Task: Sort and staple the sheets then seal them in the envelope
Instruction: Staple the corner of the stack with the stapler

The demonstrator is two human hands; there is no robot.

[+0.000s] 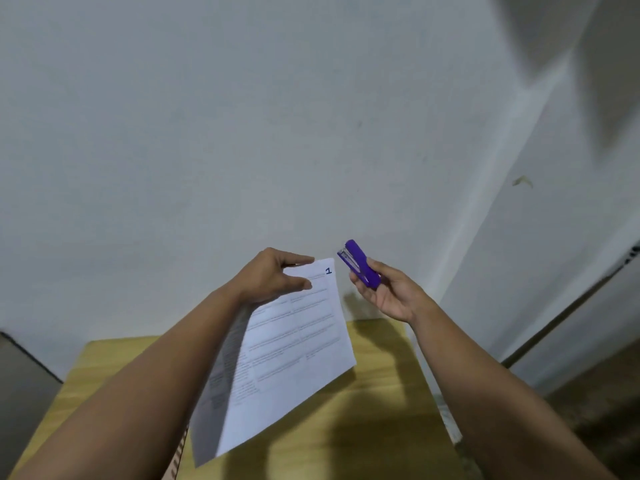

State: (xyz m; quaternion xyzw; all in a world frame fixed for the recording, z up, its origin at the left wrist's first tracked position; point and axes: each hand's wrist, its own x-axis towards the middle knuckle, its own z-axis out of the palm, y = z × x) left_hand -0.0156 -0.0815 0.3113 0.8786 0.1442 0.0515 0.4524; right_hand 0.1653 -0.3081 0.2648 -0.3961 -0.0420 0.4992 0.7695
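My left hand (273, 275) grips a stack of white printed sheets (294, 351) near its top edge and holds it in the air above the table. A blue "1" is written in the top sheet's upper right corner. My right hand (388, 292) holds a small purple stapler (358, 263), its metal mouth pointing up-left toward that numbered corner, a short gap away from the paper. A striped edge at the bottom, under the sheets, may be an envelope (178, 459); most of it is hidden.
A light wooden table (363, 410) lies below the hands. A plain white wall fills the background, with a corner and a dark door frame (571, 306) to the right. A grey surface (24, 375) stands at the left.
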